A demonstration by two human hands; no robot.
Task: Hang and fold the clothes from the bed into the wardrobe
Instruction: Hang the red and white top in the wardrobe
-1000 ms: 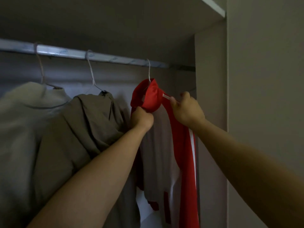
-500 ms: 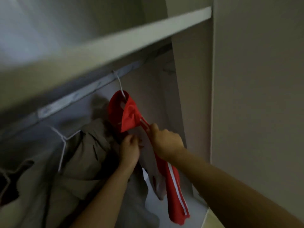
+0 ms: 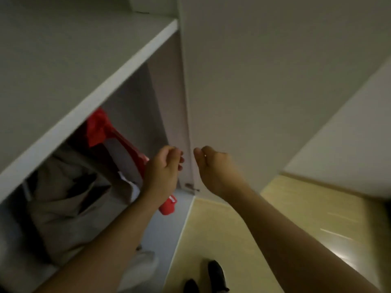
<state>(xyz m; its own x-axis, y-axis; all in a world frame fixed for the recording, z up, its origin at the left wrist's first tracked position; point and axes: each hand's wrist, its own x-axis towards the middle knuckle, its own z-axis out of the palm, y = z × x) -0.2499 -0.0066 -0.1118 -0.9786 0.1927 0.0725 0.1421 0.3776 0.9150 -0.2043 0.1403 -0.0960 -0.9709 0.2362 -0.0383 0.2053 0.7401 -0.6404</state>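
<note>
Red jacket [image 3: 98,129] apparently vertical, hem down; fingers [image 3: 179,160] of left hand [image 3: 161,169], right hand [image 3: 213,166] loosely curled, empty

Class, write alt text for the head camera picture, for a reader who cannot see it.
The left hand and right hand hover loosely curled and empty in front of an open wardrobe. Inside, under a white shelf, a red jacket hangs beside a khaki garment. Yellow floor and black shoes show below.
</note>
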